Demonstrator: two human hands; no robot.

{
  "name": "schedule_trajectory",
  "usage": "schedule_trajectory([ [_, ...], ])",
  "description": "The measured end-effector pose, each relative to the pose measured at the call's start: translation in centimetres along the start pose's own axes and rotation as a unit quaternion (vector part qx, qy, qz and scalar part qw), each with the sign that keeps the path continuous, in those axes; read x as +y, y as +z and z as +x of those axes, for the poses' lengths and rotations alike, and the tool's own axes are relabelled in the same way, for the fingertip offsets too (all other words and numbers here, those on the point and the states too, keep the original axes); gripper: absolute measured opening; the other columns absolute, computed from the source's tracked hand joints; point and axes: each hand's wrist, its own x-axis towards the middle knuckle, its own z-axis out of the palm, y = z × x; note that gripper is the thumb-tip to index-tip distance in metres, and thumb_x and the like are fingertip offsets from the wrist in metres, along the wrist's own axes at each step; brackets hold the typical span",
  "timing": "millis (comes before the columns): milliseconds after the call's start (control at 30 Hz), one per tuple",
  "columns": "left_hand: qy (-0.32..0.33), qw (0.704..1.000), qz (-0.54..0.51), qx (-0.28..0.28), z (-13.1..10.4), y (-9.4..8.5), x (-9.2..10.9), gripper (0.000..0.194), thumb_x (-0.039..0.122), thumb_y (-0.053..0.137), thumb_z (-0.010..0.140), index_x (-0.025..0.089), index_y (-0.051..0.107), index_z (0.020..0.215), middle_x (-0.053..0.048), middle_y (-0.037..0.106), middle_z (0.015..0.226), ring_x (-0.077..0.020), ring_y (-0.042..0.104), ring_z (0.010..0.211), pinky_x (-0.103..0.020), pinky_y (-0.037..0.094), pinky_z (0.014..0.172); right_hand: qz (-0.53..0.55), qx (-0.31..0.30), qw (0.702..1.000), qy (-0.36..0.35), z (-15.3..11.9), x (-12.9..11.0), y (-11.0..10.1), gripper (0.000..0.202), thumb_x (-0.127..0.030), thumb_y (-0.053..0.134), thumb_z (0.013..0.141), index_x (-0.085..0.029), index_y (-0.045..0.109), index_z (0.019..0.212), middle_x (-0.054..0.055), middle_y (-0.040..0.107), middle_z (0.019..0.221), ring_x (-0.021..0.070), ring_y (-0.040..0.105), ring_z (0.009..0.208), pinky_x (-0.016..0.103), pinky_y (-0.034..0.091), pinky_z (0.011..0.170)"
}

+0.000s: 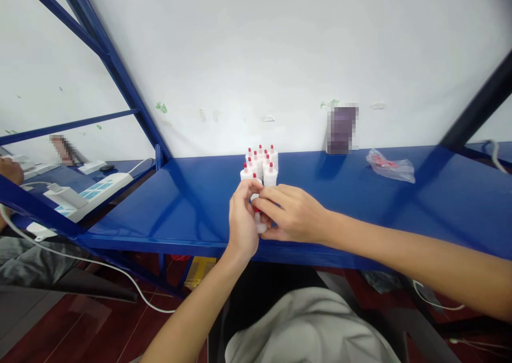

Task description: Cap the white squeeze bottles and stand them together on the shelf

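Several small white squeeze bottles (270,179) with red pointed caps stand upright in a tight group on the blue shelf (192,203). At the near side of the group, a white squeeze bottle (261,226) with a red cap is between my hands. My left hand (242,214) is curled around its left side. From the right, my right hand (294,211) closes on it, with the fingers bent close to the red cap and the thumb low. My fingers hide part of this bottle and of the bottles just behind it.
A clear plastic bag (390,166) with red pieces lies at the right. A blurred dark phone-like object (342,129) leans on the wall. Left, beyond a blue frame post (120,80), are a power strip (100,192), cables and another person's hand (11,171).
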Motion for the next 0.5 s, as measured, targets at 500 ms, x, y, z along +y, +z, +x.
schedule_trajectory([
  [500, 0.023, 0.998, 0.044, 0.039, 0.5, -0.7, -1.7, 0.029, 0.048, 0.047, 0.087, 0.021, 0.052, 0.082, 0.003, 0.053, 0.071, -0.0079, 0.047, 0.048, -0.019, 0.034, 0.040, 0.003, -0.036, 0.998, -0.044, -0.1, 0.3, 0.5, 0.024, -0.027, 0.047, 0.098, -0.016, 0.061, 0.083, 0.004, 0.054, 0.074, 0.0181, 0.050, 0.068, 0.033, 0.040, 0.063],
])
